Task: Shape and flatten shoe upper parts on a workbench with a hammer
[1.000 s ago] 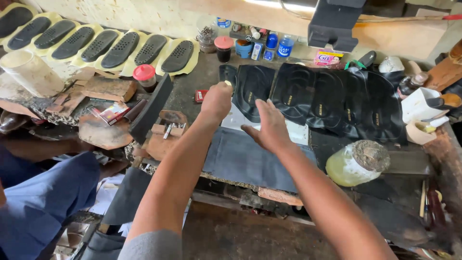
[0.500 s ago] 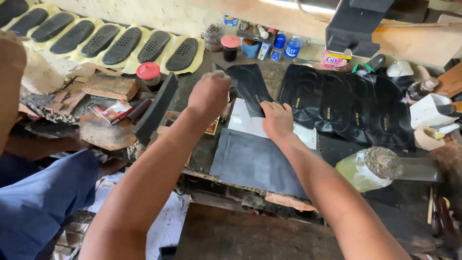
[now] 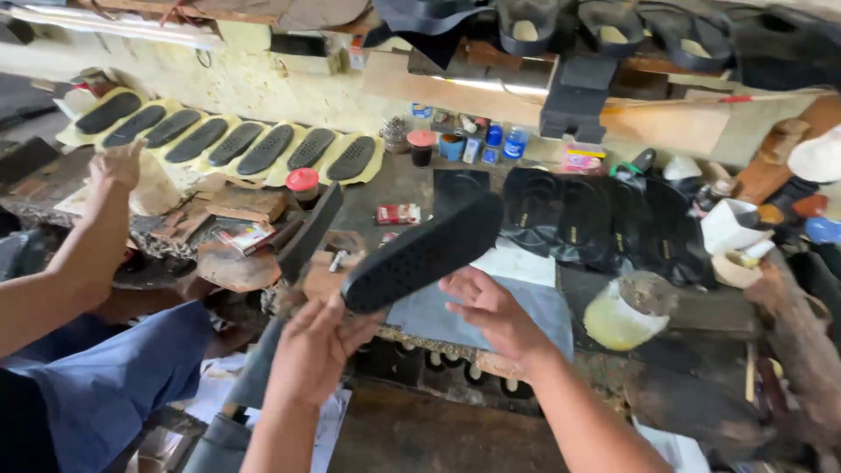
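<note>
A black shoe sole (image 3: pixel 425 251) with a studded tread is held in the air above the front of the workbench (image 3: pixel 701 394), tilted, its far end raised toward the right. Its near end is gripped by the left hand (image 3: pixel 314 350), fingers closed around the lower edge. The right hand (image 3: pixel 491 311) is held open under the middle of the sole, palm up, fingers spread; whether the fingertips touch the sole cannot be told.

Beneath the sole a grey sheet (image 3: pixel 491 308) lies flat on the bench, with a white sheet (image 3: pixel 521 261) just behind it. Further back, a row of black soles (image 3: pixel 604 221) is laid out overlapping, each marked with a small yellow label. A pale yellow lump under a grey lid (image 3: pixel 629 311) sits to the right of the grey sheet.

Along the wall, small jars and bottles (image 3: pixel 464 142) are grouped, one with a red cap. To the left, a line of black tread soles on yellow backing (image 3: pixel 232 144) is spread along the bench. A red-lidded pot (image 3: pixel 303 182) stands near them, among scraps of brown leather (image 3: pixel 236 263).

At the far left another person's hand (image 3: pixel 118 164) is seen resting by the yellow-backed soles, with a forearm and blue trousers (image 3: pixel 114 385) below it.
</note>
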